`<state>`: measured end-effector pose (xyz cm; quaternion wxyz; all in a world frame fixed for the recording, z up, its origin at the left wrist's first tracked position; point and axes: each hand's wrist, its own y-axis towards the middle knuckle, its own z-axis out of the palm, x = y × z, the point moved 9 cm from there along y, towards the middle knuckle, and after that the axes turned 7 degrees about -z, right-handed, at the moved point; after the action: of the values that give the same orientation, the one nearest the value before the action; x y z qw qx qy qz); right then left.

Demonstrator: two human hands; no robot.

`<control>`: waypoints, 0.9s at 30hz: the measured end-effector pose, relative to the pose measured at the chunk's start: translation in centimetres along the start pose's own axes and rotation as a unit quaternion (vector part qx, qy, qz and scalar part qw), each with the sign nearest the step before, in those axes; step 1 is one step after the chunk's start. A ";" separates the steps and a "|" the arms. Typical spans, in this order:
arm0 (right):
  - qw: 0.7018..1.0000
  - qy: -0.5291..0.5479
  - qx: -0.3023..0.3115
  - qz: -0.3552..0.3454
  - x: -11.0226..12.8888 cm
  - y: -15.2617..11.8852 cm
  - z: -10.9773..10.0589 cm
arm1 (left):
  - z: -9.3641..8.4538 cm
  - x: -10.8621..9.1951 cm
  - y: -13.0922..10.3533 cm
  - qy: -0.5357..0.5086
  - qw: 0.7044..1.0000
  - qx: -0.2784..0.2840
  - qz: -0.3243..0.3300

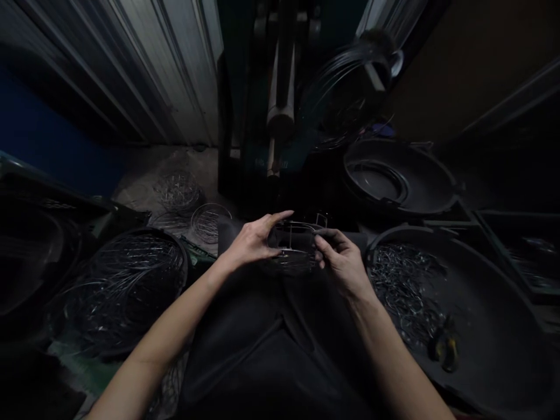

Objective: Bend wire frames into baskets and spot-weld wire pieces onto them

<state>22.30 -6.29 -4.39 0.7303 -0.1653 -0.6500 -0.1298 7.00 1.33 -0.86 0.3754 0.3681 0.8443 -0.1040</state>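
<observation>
In the head view, a small round wire frame with thin curved rods and an upright strut is held level above my lap. My left hand is curved around its left side, thumb low and index finger stretched along the top. At the right end, my right hand pinches the wire between thumb and bent fingers. A small squarish wire loop sticks up just beyond the right fingers. Darkness hides the frame's lower part.
A dark machine with a vertical shaft stands ahead. To the left is a tub of wire pieces; round wire grids lie on the floor. The right basin holds wire bits and yellow-handled pliers. Another basin holds wire rings.
</observation>
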 end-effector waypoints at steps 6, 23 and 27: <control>0.939 -0.264 0.024 -0.220 2.8 0.1 0.9 | -0.4 -0.7 0.2 0.033 0.999 0.011 -0.003; 0.661 -0.526 0.253 -0.471 5.7 1.4 8.8 | -5.0 1.8 2.1 -0.001 0.999 -0.037 -0.003; 0.614 -0.554 0.225 -0.515 5.8 1.0 9.6 | -5.6 2.3 2.4 -0.016 0.999 -0.047 0.009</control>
<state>14.69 -1.24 2.30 0.0585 0.3257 -0.9180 -0.2185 4.55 6.82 1.63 0.4068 0.3557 0.8388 -0.0666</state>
